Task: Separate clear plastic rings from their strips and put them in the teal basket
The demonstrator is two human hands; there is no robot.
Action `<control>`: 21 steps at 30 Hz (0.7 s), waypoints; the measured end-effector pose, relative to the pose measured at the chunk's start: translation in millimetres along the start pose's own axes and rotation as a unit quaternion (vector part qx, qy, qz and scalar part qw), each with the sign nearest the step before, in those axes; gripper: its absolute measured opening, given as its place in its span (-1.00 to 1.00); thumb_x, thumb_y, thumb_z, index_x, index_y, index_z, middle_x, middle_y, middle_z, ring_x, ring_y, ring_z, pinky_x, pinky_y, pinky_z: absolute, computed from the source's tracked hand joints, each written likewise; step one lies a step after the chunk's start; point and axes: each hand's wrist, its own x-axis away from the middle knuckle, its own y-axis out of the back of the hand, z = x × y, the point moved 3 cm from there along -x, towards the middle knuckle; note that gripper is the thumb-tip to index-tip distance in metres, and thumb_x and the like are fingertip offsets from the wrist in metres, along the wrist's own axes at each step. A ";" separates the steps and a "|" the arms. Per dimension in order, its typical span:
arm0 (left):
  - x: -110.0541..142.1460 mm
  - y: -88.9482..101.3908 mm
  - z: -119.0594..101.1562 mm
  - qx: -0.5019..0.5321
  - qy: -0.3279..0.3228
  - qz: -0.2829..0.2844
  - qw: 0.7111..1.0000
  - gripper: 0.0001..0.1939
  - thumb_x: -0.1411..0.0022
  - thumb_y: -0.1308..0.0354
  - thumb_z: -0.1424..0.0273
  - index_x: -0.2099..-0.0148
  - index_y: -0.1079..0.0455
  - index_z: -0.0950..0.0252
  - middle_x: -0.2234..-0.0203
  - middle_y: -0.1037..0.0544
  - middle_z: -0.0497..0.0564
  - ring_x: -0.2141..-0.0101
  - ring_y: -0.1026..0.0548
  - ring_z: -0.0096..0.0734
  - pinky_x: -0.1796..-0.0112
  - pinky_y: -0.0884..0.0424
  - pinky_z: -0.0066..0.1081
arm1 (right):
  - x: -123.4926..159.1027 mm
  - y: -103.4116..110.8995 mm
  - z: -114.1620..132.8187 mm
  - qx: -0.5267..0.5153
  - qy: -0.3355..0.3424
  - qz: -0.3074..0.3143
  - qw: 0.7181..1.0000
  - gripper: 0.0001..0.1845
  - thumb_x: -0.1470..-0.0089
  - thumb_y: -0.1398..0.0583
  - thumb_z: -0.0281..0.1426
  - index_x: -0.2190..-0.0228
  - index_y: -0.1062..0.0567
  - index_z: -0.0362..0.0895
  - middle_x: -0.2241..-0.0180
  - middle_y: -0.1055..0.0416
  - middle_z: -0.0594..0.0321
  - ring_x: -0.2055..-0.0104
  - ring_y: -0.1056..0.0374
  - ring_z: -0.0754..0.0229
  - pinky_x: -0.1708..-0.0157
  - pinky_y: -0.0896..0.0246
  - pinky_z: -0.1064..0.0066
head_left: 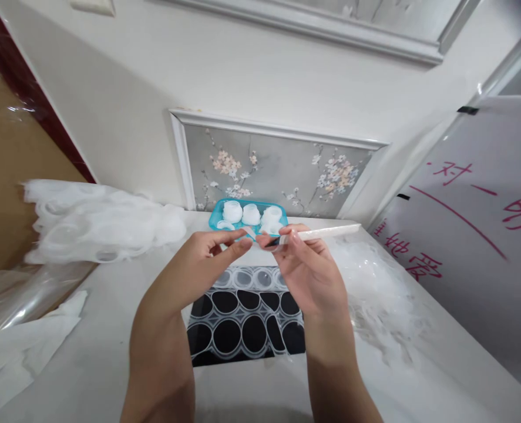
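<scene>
My left hand (214, 249) is closed, thumb and forefinger pinching the end of a small whitish strip (250, 233). The strip reaches toward the fingertips of my right hand (308, 264). That hand is closed round a slim white-handled tool (330, 232), its dark end pointing left; its exact kind does not show. Under both hands lies a black sheet (246, 357) bearing clear film with rows of round outlines. Behind the fingers, a blue tray (214, 218) holds several stacks of white round pieces (251, 214).
A heap of white ring-cut film (101, 220) lies at the left, above white paper (26, 352). Crumpled clear film scraps (379, 282) spread on the right of the white table (251, 393). A framed flower panel (278, 158) backs the table; a whiteboard with red writing (476, 235) stands right.
</scene>
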 end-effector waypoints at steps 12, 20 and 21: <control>-1.3 -14.9 -10.6 0.326 -0.055 -0.035 0.943 -0.82 -0.15 -0.25 0.30 0.21 -0.58 0.22 0.10 -0.57 0.07 0.02 -0.45 -0.19 0.02 -0.35 -0.28 | 15.1 -18.0 9.3 0.217 0.139 0.109 0.960 -0.88 -0.11 -0.23 -0.40 0.30 -0.58 0.02 0.33 -0.55 0.28 0.18 -0.46 0.16 0.01 -0.30 0.14; 6.9 -16.5 -18.9 0.410 -0.055 -0.004 0.910 -0.82 -0.22 -0.16 0.30 0.23 -0.58 0.19 0.24 -0.61 0.01 0.15 -0.52 -0.27 0.10 -0.42 -0.33 | 22.2 -25.0 12.9 0.261 0.161 0.124 0.944 -0.86 -0.10 -0.24 -0.42 0.28 -0.59 -0.01 0.33 -0.56 0.22 0.11 -0.42 0.10 -0.01 -0.27 0.07; 8.6 -16.8 -19.8 0.410 -0.058 -0.005 0.910 -0.82 -0.22 -0.16 0.30 0.23 -0.58 0.19 0.23 -0.61 0.01 0.15 -0.52 -0.27 0.10 -0.42 -0.32 | 22.8 -24.6 13.5 0.261 0.161 0.124 0.944 -0.86 -0.10 -0.24 -0.41 0.28 -0.59 -0.01 0.32 -0.56 0.22 0.11 -0.42 0.09 0.00 -0.28 0.07</control>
